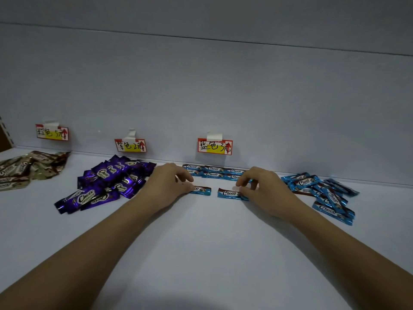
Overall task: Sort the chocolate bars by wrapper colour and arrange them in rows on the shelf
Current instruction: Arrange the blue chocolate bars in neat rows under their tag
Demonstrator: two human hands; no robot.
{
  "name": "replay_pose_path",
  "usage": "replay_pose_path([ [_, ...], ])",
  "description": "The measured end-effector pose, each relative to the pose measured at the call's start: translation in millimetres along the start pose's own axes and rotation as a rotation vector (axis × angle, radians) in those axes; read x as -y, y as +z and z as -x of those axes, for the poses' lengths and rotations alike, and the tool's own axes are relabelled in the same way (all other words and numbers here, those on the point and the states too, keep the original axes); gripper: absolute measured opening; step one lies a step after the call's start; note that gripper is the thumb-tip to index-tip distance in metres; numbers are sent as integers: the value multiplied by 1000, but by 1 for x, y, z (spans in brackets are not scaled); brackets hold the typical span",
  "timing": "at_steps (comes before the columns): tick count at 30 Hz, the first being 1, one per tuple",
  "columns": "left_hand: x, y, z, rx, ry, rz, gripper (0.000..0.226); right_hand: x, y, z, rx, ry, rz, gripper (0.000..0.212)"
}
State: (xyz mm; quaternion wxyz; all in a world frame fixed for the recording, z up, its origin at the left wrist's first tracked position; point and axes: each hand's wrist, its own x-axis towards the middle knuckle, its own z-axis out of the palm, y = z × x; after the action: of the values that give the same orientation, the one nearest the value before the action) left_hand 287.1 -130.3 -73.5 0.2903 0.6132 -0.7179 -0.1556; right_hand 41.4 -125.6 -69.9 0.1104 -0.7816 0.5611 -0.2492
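Observation:
Both hands rest on the white shelf (201,253). My left hand (169,182) pinches the left end of a blue bar (202,190) lying flat. My right hand (259,184) pinches the right end of a second blue bar (229,193) beside it. Behind them, two short rows of blue bars (214,172) lie along the back wall under the blue label (215,147). A loose heap of blue bars (321,193) lies to the right. A purple heap (107,182) sits on the left, and a brown heap (26,168) at the far left.
Three red-and-yellow paper labels are taped to the back wall; the purple one (130,145) and the brown one (52,133) hang above their heaps. The shelf's back wall (223,97) rises straight behind the bars. A shelf upright (5,130) shows at the far left edge.

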Motion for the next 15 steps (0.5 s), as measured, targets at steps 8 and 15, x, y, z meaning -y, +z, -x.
replay_pose_path([
  [8, -20, 5, 22, 116, 202, -364, 30, 18, 7, 7, 141, -165, 175, 29],
  [15, -27, 12, 22, 238, 169, -570, 54, 27, 23, 10, 127, -199, 179, 35],
])
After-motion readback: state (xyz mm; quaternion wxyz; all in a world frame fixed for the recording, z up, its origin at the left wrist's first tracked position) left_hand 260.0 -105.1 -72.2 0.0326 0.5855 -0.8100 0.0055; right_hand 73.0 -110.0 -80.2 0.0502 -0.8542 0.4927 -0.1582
